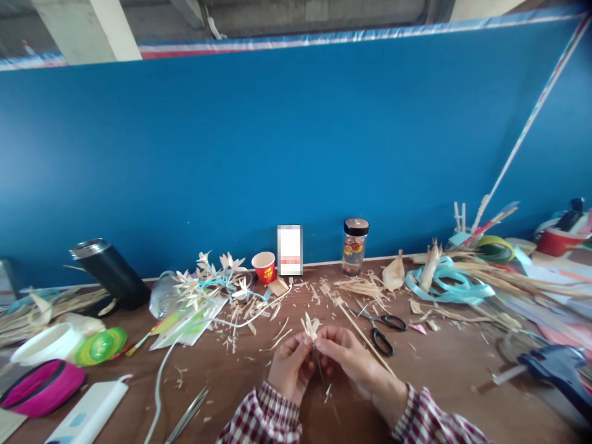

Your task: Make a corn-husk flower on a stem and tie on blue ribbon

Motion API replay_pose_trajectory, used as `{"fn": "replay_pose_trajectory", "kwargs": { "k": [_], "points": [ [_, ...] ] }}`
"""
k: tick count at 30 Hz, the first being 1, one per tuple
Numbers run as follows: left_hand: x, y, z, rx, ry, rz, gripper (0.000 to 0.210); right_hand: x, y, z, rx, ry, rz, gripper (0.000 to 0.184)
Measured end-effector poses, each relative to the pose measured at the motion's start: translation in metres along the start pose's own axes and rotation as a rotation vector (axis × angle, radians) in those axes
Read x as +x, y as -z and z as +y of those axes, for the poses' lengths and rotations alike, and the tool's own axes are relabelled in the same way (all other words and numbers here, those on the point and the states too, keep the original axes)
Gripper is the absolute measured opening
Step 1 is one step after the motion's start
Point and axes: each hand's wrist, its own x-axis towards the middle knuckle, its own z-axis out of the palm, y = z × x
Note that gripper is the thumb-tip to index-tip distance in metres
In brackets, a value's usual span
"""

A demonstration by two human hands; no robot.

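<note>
Pale flower (310, 324), base hidden, pinched between left hand (290, 364) and right hand (346, 350); worktop (240, 375), front edge cut off; back edge: lidded jar (354, 251), contents indistinct.

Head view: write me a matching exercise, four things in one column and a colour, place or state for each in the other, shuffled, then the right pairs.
Things:
1. Pale flower
2. Scissors
3. Paper cup
4. Ribbon

Descriptions:
A. Light blue, in loose loops
B. Black-handled, lying on the table
C. Held between the left hand and right hand
D. Red outside, standing upright

Pairs: 1-C, 2-B, 3-D, 4-A
</note>
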Motion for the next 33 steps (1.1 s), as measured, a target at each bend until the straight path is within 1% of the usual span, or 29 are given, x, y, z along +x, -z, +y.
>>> {"fn": "replay_pose_trajectory", "kwargs": {
  "k": [3,5,10,14,18,27,30,33],
  "points": [
    [0.002,0.0,-0.002,0.02,-0.009,0.066,0.027,0.0,-0.002,0.001,-0.02,0.087,0.034,0.03],
    [0.002,0.0,-0.004,0.042,-0.021,0.1,0.029,0.001,-0.003,0.003,-0.02,0.127,0.032,0.032],
    [0.001,-0.002,-0.005,0.038,-0.078,0.136,0.028,0.002,-0.004,0.008,-0.012,0.154,-0.008,0.036],
    [0.001,-0.001,-0.004,0.048,-0.074,0.17,0.03,0.003,-0.005,0.01,-0.005,0.159,0.018,0.028],
    [0.003,0.002,-0.004,0.046,-0.069,0.152,0.031,0.004,-0.005,0.011,0.037,0.158,-0.001,0.024],
    [0.004,0.006,-0.005,0.065,-0.064,0.1,0.028,0.005,-0.006,0.011,0.101,0.141,-0.02,0.028],
    [0.004,0.006,-0.005,0.066,-0.06,0.088,0.027,0.005,-0.008,0.01,0.115,0.136,-0.007,0.03],
    [0.003,0.005,-0.004,0.085,-0.067,0.103,0.028,0.004,-0.009,0.01,0.117,0.126,0.013,0.031]
  ]
}}
